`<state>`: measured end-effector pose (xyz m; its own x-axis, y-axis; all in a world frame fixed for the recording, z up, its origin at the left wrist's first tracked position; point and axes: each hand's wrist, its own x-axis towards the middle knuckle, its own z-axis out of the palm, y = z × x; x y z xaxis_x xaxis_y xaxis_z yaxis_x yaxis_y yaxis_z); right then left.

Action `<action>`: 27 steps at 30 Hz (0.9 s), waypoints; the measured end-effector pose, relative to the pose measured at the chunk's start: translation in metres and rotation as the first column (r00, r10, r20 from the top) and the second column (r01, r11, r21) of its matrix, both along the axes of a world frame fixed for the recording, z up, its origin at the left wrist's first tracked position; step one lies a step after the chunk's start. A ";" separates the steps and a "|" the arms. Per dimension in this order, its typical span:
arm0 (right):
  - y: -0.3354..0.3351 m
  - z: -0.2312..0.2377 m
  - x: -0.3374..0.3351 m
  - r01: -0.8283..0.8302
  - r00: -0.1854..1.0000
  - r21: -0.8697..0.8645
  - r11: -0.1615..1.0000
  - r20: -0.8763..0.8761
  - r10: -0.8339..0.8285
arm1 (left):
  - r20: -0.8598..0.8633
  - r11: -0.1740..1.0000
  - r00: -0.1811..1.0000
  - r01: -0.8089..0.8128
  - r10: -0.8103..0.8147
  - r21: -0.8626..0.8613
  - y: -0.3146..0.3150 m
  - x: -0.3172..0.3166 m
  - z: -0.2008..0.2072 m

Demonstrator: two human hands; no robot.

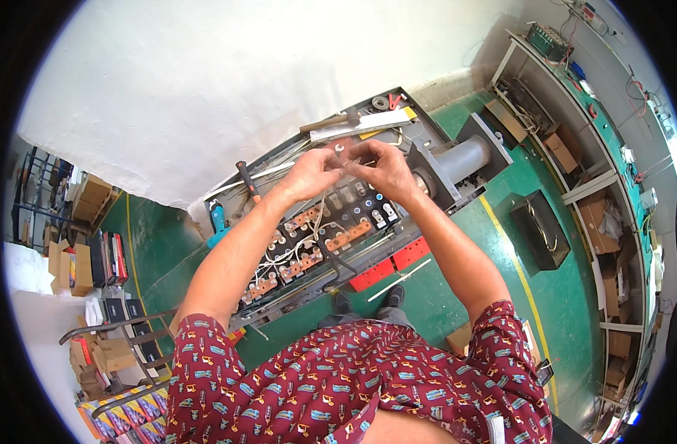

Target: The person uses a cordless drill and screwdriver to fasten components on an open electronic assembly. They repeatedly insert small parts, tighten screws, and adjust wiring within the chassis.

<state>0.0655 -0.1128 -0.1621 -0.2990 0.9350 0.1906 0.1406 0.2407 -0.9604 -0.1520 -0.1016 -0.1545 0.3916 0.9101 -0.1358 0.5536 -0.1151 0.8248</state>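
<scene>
Both hands meet in front of me, above the far part of an open equipment bed. My left hand (314, 175) is closed, its thumb and fingertips pinched together. Opposite it, my right hand (387, 175) is also pinched, fingertips nearly touching the left ones. A small shiny metal piece (340, 148) shows just beyond the left fingertips; I cannot make out whether it is held. Under the hands lie rows of black cells joined by copper bars (349, 235), with white wires (300, 248) looped over them. A black cable (333, 260) curls at the near side.
Left of the hands are an orange-and-black tool handle (247, 182) and a teal power tool (218, 223). A wooden-handled hammer (329, 122) and red-handled pliers (394, 101) lie beyond. A grey cylinder (463, 160) stands right; a black box (540, 230) and shelving (590, 191) are farther right.
</scene>
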 end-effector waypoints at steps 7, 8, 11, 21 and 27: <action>0.006 0.003 -0.007 -0.121 0.987 -0.110 0.987 -0.115 0.108 | 0.208 0.979 0.976 -0.015 0.059 -0.206 -0.002 0.001 0.007; 0.007 0.000 -0.008 -0.142 0.986 -0.134 0.981 -0.104 0.129 | 0.202 0.976 0.977 -0.029 0.074 -0.218 -0.002 -0.001 0.005; 0.010 -0.008 -0.007 -0.219 0.972 -0.249 0.943 -0.135 0.191 | 0.190 0.974 0.979 -0.035 0.079 -0.226 -0.006 -0.002 -0.002; 0.035 -0.002 0.006 -0.396 0.823 -0.346 0.851 0.278 0.496 | -0.365 0.978 0.908 0.178 -0.205 -0.106 -0.024 0.011 0.047; 0.054 -0.011 0.003 -0.498 0.688 -0.228 0.837 0.484 0.541 | -0.449 0.977 0.869 0.211 -0.208 -0.045 -0.015 0.017 0.018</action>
